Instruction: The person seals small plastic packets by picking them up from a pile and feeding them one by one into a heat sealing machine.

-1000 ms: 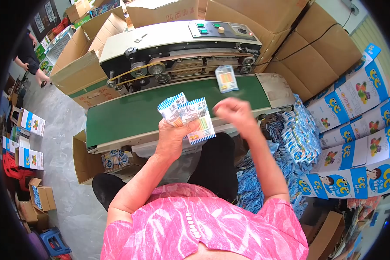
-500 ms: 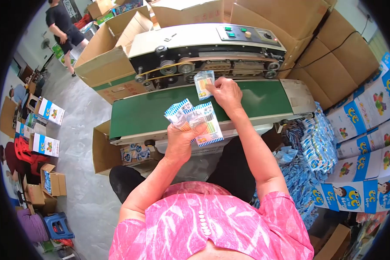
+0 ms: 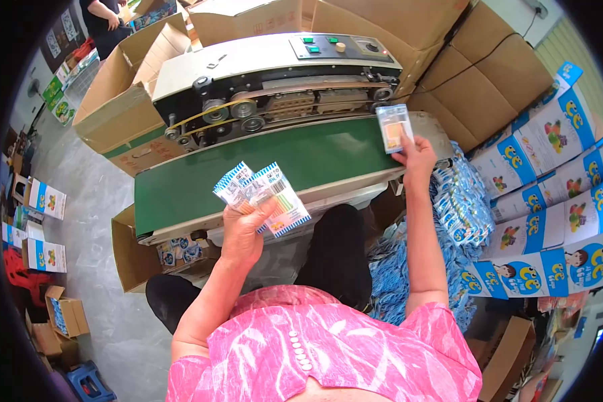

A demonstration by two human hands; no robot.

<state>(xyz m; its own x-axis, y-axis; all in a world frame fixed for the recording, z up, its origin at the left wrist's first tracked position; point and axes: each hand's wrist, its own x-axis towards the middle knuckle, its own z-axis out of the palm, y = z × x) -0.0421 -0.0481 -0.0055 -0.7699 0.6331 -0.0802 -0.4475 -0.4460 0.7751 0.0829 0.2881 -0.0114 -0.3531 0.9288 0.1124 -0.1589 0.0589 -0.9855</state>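
Note:
My left hand (image 3: 242,236) is closed round a fanned bunch of clear snack packets (image 3: 289,206) with blue-striped edges and orange and green sticks inside. It is held over the near edge of the green conveyor belt (image 3: 214,167). At the belt's right end, my right hand (image 3: 418,161) pinches a single snack packet (image 3: 391,120) by its lower edge, upright, with its top close to the rollers of the band sealing machine (image 3: 268,63).
Behind the machine stand large open cardboard boxes (image 3: 114,87). A heap of blue packets (image 3: 409,275) lies beside my right leg, next to printed cartons (image 3: 543,181). Another person (image 3: 106,23) stands at the upper left. A blue stool (image 3: 89,383) is at the lower left.
My right hand has carried its packet to the right, from the middle of the belt to its right end. The left hand still holds its bunch. The view has turned rightward.

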